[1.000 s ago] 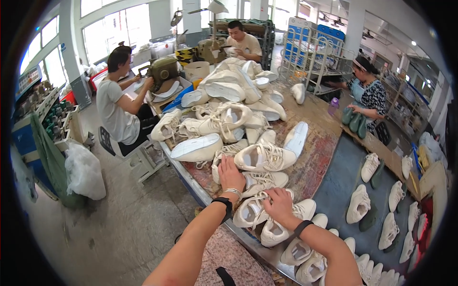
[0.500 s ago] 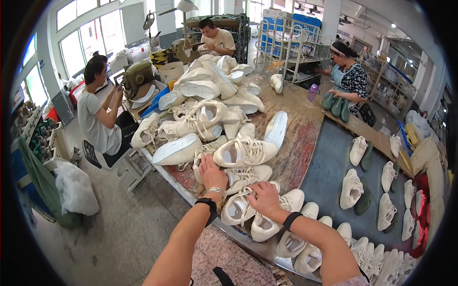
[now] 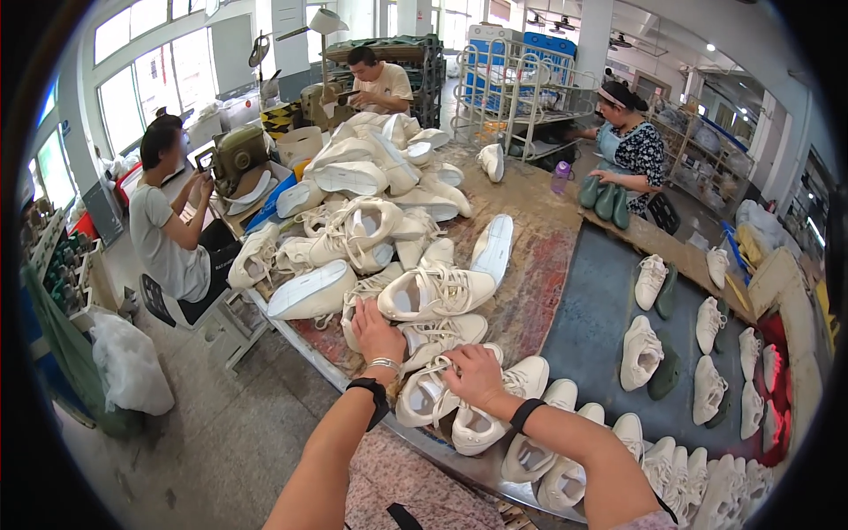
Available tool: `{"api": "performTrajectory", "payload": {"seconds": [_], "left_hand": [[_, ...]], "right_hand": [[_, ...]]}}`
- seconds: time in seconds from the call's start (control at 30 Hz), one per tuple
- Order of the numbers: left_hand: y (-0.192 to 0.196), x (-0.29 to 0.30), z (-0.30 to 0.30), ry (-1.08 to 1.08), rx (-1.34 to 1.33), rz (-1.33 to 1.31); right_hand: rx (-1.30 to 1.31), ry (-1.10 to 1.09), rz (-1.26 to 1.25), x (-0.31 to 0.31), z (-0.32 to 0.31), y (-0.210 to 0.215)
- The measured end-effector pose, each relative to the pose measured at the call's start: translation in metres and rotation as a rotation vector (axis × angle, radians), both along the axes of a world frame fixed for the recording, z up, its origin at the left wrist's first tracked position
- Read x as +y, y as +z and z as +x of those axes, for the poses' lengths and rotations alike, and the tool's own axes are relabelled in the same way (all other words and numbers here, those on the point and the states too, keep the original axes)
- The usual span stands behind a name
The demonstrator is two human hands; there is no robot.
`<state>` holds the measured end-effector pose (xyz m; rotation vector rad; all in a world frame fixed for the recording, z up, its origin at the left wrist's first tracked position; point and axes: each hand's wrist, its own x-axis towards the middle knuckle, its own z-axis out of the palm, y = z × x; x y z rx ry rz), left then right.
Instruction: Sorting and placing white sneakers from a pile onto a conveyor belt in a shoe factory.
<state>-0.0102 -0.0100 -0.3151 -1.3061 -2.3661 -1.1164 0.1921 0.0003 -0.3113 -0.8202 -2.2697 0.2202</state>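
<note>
My left hand [image 3: 377, 332] rests palm down on a white laced sneaker [image 3: 439, 333] at the near edge of the worktable [image 3: 543, 256]. My right hand [image 3: 473, 374] lies on the laces of another white sneaker [image 3: 427, 395] beside it, fingers curled over the shoe. Both wrists wear black bands. A larger white sneaker [image 3: 437, 291] lies on its side just beyond my left hand. More white sneakers [image 3: 552, 450] line the table edge under my right forearm.
A heap of white sneakers [image 3: 367, 190] fills the table's far left. Single shoes [image 3: 642, 353] sit in rows on a dark belt at right. A seated person [image 3: 168, 230] works at left, another person [image 3: 380, 79] at the back, a third [image 3: 629, 150] at right holding green lasts.
Both hands have stayed on the near sneakers. My head has shifted, so the table and hands sit slightly lower and more to the left in the picture.
</note>
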Motion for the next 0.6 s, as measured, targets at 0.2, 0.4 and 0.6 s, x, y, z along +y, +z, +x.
{"api": "performTrajectory", "payload": {"seconds": [0.2,0.4,0.6], "left_hand": [[-0.0033,-0.0033,-0.0045,0.002,0.022,-0.004],[-0.0032,-0.0012,-0.0019,-0.008,0.042,-0.019],[-0.0057,-0.0033,-0.0056,-0.001,0.064,-0.006]], "right_hand": [[-0.015,0.003,-0.002,-0.0023,-0.0027,0.0022],[-0.021,0.012,0.024,-0.0009,0.0006,0.0000],[-0.029,0.029,-0.016,-0.0005,-0.0036,-0.0009]]}}
